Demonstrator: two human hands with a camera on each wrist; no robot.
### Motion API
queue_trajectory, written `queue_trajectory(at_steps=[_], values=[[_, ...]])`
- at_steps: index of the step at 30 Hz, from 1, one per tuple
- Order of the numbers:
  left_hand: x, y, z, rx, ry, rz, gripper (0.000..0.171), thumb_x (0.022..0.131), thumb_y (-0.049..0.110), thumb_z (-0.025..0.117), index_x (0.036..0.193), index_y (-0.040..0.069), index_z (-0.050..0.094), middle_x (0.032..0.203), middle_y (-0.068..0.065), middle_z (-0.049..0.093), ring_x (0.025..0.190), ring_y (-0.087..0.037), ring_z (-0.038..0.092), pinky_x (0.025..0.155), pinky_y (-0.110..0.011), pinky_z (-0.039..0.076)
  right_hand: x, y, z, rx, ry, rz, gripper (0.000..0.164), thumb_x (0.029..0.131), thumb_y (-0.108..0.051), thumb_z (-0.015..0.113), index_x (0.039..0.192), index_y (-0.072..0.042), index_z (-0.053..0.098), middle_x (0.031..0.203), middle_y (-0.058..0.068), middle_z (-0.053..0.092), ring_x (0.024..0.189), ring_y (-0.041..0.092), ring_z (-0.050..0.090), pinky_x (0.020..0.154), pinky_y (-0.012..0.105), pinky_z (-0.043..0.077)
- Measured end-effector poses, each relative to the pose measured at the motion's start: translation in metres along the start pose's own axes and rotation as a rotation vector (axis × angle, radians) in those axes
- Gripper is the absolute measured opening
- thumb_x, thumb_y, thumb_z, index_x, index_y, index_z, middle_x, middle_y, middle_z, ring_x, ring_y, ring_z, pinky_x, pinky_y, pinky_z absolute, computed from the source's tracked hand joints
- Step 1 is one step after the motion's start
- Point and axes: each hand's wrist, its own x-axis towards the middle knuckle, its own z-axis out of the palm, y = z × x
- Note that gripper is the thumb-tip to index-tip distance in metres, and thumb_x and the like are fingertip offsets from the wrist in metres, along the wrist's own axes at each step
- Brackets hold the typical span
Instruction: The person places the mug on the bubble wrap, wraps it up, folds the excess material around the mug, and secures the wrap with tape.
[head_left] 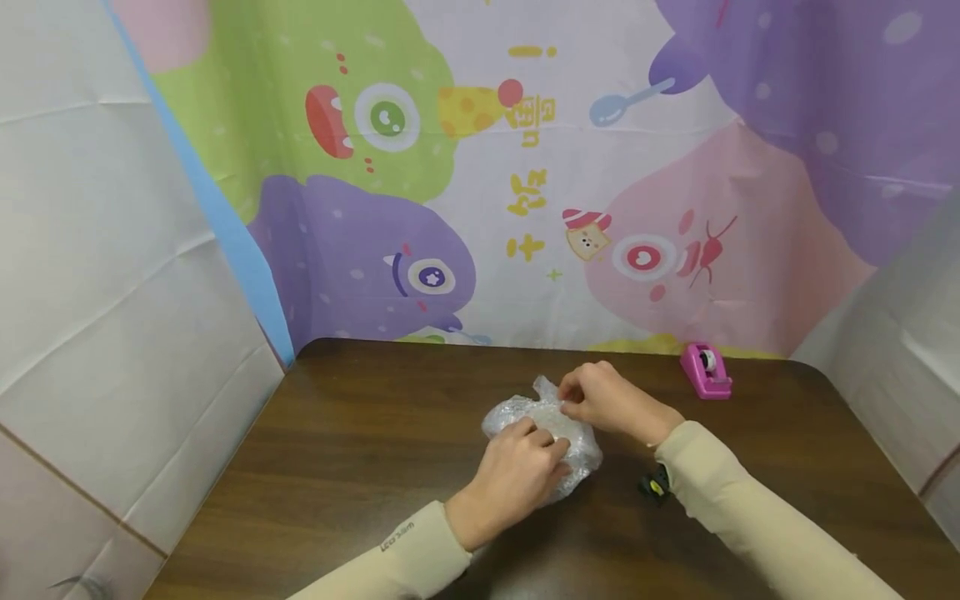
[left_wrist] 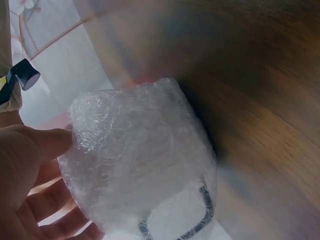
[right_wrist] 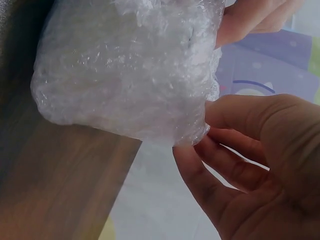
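A bundle wrapped in clear bubble wrap (head_left: 581,454) sits on the dark wooden table. My left hand (head_left: 521,467) grips its near left side, fingers bent over the top. In the left wrist view, the thumb and fingers of that hand (left_wrist: 30,185) hold the edge of the bubble wrap (left_wrist: 135,140), and a dark curved band shows through the plastic. My right hand (head_left: 611,402) is at the far right side of the bundle. The right wrist view shows this hand (right_wrist: 270,150) pinching a corner of the bubble wrap (right_wrist: 120,85) between thumb and fingers. What lies inside is blurred by the layers.
A pink tape dispenser (head_left: 707,372) stands at the table's back right. Behind the table (head_left: 337,450) hangs a cartoon-printed cloth (head_left: 517,308), with pale panels on both sides. A small black device (head_left: 654,485) is at the right wrist.
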Motion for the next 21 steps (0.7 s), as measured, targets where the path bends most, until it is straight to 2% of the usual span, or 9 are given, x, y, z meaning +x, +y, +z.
queue_trajectory(at_steps=[7,12,15,21], values=[[-0.002,-0.007,-0.001,-0.098,-0.030,0.023,0.024,0.084,0.040,0.084,0.101,0.022,0.079,0.087,0.008,0.075,0.081,-0.012,0.063,0.077,-0.023,0.053,-0.007,-0.001,-0.001,-0.007,0.006,0.022,0.004,0.087,-0.006,0.077,0.085,-0.003,0.076,0.077,0.001,0.072,0.063,0.007,0.055,0.059,0.023,0.050],[-0.001,-0.016,-0.004,-0.237,-0.113,0.027,0.023,0.088,0.038,0.081,0.105,0.022,0.081,0.091,0.007,0.075,0.087,-0.012,0.065,0.076,-0.022,0.057,-0.013,-0.001,-0.002,-0.013,0.005,0.037,0.003,0.083,-0.005,0.076,0.081,-0.005,0.074,0.072,-0.002,0.069,0.059,0.006,0.051,0.055,0.022,0.047],[0.001,-0.022,-0.005,-0.308,-0.160,0.039,0.025,0.087,0.036,0.081,0.107,0.021,0.082,0.091,0.007,0.075,0.088,-0.011,0.066,0.079,-0.022,0.056,-0.016,-0.001,-0.002,-0.012,0.000,0.038,0.004,0.082,-0.005,0.074,0.079,-0.006,0.073,0.069,-0.003,0.066,0.057,0.005,0.049,0.054,0.022,0.046],[0.007,-0.032,-0.007,-0.404,-0.192,0.068,0.027,0.083,0.034,0.085,0.105,0.019,0.083,0.089,0.006,0.076,0.086,-0.010,0.067,0.080,-0.022,0.056,-0.022,-0.001,-0.002,-0.011,0.023,0.039,0.007,0.077,-0.004,0.072,0.073,-0.008,0.069,0.065,-0.005,0.060,0.057,0.004,0.047,0.054,0.022,0.044]])
